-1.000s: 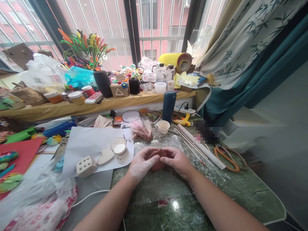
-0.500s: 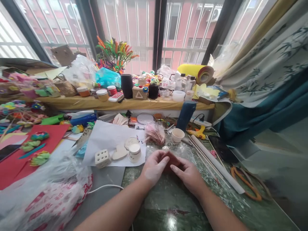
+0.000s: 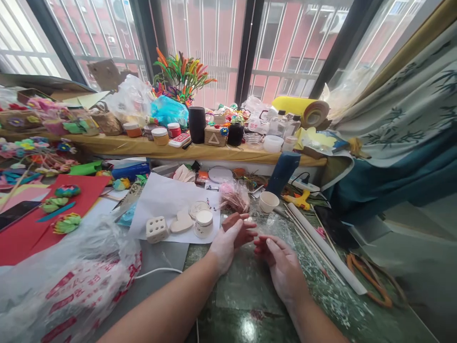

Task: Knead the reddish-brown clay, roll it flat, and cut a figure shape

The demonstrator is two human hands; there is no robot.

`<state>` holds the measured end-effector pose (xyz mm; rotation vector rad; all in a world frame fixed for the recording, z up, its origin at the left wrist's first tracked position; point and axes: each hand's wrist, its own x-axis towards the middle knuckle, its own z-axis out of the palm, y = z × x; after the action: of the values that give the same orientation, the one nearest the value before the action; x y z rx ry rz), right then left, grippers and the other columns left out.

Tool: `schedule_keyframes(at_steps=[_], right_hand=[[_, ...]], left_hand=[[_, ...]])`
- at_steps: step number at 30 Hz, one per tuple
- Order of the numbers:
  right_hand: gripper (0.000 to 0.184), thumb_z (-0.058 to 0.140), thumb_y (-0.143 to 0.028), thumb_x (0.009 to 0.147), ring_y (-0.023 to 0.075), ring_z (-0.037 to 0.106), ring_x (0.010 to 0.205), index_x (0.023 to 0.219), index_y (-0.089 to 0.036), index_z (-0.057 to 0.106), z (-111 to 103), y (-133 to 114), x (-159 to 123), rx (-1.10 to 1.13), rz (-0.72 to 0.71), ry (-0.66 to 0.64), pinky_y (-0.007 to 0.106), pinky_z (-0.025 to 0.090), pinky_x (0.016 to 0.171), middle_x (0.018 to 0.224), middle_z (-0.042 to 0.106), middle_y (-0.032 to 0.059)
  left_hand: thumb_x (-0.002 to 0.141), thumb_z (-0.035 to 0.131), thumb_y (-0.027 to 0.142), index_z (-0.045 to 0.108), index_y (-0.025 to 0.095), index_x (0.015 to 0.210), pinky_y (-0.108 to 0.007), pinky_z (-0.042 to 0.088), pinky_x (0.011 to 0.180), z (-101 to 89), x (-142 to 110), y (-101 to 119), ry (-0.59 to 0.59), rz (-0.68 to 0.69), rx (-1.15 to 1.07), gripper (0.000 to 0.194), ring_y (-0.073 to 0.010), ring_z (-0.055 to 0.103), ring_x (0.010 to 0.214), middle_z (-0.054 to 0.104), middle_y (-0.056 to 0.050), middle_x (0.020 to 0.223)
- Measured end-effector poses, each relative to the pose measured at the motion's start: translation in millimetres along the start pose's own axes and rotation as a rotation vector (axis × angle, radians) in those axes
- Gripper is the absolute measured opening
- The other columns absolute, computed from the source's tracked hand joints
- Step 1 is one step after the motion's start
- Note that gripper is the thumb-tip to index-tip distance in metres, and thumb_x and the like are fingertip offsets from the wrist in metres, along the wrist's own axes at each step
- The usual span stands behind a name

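My left hand (image 3: 232,240), whitened with dust, grips a reddish-brown flat piece (image 3: 231,220) between thumb and palm; its other fingers stretch out to the right. The piece looks like folded sandpaper, but I cannot be sure. My right hand (image 3: 282,262) is a short way to the right, apart from it. Its fingers are curled, with the thumb against them, and whatever they pinch, if anything, is hidden. On the white paper (image 3: 164,195) left of the hands stand a white die-shaped block (image 3: 157,229), a heart-shaped piece (image 3: 181,225) and a small white jar (image 3: 203,224).
Behind the hands are a pale cup (image 3: 268,202) and a bag of brownish strands (image 3: 235,197). A white tube (image 3: 326,247), thin sticks and a yellow glue gun (image 3: 299,199) lie to the right. A crumpled plastic bag (image 3: 89,281) covers the front left.
My right hand has let go of the reddish-brown piece and drawn slightly away. My left hand keeps it, turned left, with its fingers stretched out. The whole view has shifted a little.
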<state>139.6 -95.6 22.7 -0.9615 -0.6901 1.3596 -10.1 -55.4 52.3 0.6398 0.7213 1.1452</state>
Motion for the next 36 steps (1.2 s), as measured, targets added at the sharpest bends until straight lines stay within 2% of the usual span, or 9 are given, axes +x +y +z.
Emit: schedule_keyframes(at_steps=[6, 12, 15, 18, 22, 25, 27, 32, 36], right_hand=[[0.022, 0.077, -0.033, 0.082, 0.0187, 0.072, 0.087, 0.1, -0.02, 0.075, -5, -11, 12, 0.272, 0.092, 0.022, 0.031, 0.058, 0.08, 0.098, 0.078, 0.006], [0.044, 0.051, -0.055, 0.096, 0.0278, 0.069, 0.112, 0.111, -0.019, 0.071, 25, -14, 3, 0.555, 0.449, -0.208, 0.046, 0.055, 0.095, 0.106, 0.077, 0.0096], [0.051, 0.046, -0.061, 0.096, 0.0315, 0.067, 0.117, 0.11, -0.018, 0.071, 27, -20, 5, 0.567, 0.498, -0.164, 0.052, 0.052, 0.098, 0.107, 0.077, 0.0116], [0.049, 0.051, -0.06, 0.094, 0.0299, 0.063, 0.124, 0.118, -0.021, 0.068, 21, -30, 3, 0.457, 0.205, 0.012, 0.051, 0.046, 0.107, 0.122, 0.073, 0.0096], [0.06, 0.056, -0.065, 0.09, 0.0295, 0.036, 0.148, 0.139, -0.03, 0.058, 19, -33, -11, -0.098, -0.427, 0.07, 0.051, 0.025, 0.122, 0.154, 0.05, 0.004], [0.067, 0.074, -0.06, 0.079, 0.0352, 0.03, 0.15, 0.138, -0.029, 0.061, 26, -23, -19, -0.469, -0.435, -0.199, 0.055, 0.014, 0.125, 0.155, 0.048, 0.0055], [0.066, 0.071, -0.056, 0.084, 0.0335, 0.032, 0.149, 0.142, -0.028, 0.056, 28, -14, -16, -0.489, -0.414, -0.18, 0.055, 0.015, 0.125, 0.157, 0.045, 0.0057], [0.058, 0.049, -0.061, 0.096, 0.0274, 0.042, 0.144, 0.143, -0.027, 0.054, 29, 2, -1, -0.077, -0.201, 0.144, 0.051, 0.028, 0.122, 0.153, 0.051, 0.0062], [0.069, 0.027, -0.072, 0.096, 0.0307, 0.056, 0.132, 0.139, -0.03, 0.06, 45, 11, -3, 0.184, 0.068, -0.085, 0.056, 0.041, 0.111, 0.141, 0.063, 0.008]], left_hand=[[0.085, 0.074, 0.048, 0.064, 0.021, 0.128, -0.048, 0.043, 0.109, -1.4, 5, -9, -0.017, 0.16, 0.091, 0.052, -0.0332, 0.062, 0.126, 0.07, -0.015, 0.128], [0.066, 0.087, 0.048, 0.055, 0.028, 0.143, -0.057, 0.022, 0.122, -5.8, -6, -6, -0.259, 0.489, 0.952, 0.086, -0.0371, 0.047, 0.139, 0.057, -0.013, 0.145], [0.057, 0.091, 0.054, 0.051, 0.027, 0.146, -0.062, 0.006, 0.124, -3.7, -11, -4, -0.381, 0.524, 1.093, 0.101, -0.0413, 0.036, 0.145, 0.051, -0.013, 0.152], [0.085, 0.068, 0.058, 0.052, 0.026, 0.144, -0.055, 0.012, 0.125, -0.7, -9, -7, -0.226, 0.462, 0.784, 0.069, -0.0341, 0.031, 0.149, 0.045, -0.011, 0.156], [0.093, 0.042, 0.073, 0.061, 0.022, 0.134, -0.048, 0.027, 0.122, 4.7, -1, -10, -0.044, 0.063, 0.092, 0.067, -0.0298, 0.035, 0.148, 0.049, -0.012, 0.153], [0.089, 0.038, 0.079, 0.062, 0.021, 0.132, -0.049, 0.031, 0.12, 8.3, -1, -5, -0.111, -0.182, -0.174, 0.076, -0.0321, 0.04, 0.146, 0.055, -0.013, 0.148], [0.089, 0.038, 0.079, 0.063, 0.019, 0.132, -0.049, 0.033, 0.119, 10.0, -3, -2, -0.143, -0.221, -0.221, 0.077, -0.0332, 0.042, 0.144, 0.057, -0.014, 0.146], [0.089, 0.044, 0.077, 0.061, 0.023, 0.135, -0.045, 0.025, 0.123, 15.9, -10, 2, -0.022, 0.221, -0.041, 0.073, -0.0308, 0.034, 0.149, 0.051, -0.009, 0.152], [0.077, 0.074, 0.061, 0.063, 0.027, 0.136, -0.046, 0.002, 0.126, 23.6, -18, 6, -0.317, 0.468, 0.584, 0.069, -0.0358, 0.023, 0.153, 0.048, -0.007, 0.155]])
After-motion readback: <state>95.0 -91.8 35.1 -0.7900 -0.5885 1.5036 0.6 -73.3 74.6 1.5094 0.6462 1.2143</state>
